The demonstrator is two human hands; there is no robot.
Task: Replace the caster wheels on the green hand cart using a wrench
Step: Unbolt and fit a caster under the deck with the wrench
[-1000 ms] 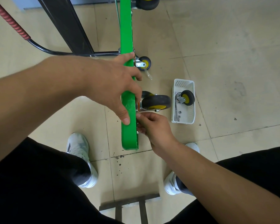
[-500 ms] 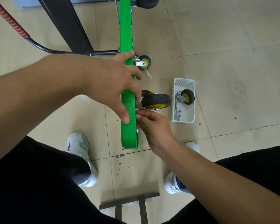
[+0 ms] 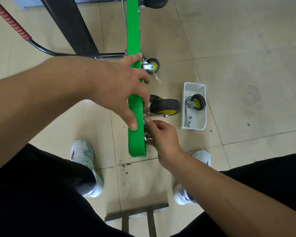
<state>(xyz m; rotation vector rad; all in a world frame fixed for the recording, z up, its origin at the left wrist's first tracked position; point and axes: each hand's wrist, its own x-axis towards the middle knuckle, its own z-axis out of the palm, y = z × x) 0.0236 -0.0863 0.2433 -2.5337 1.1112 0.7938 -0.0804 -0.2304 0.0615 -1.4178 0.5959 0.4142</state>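
Fingers [image 3: 144, 79] of the left hand [image 3: 116, 86] are curling over the upper edge of the green cart [image 3: 135, 144], gripping it as it is standing on its side on the floor [image 3: 246, 48]. The right hand [image 3: 162, 135] is pinching a small shiny fitting [image 3: 146, 136] against the cart's underside, fingers bent; what the fitting is, I cannot tell. A big wheel [image 3: 165, 106] is sticking out just above that hand. The wrench [image 3: 185, 115] is lying in a white basket [image 3: 202, 128] nearby, beside a loose wheel [image 3: 197, 101].
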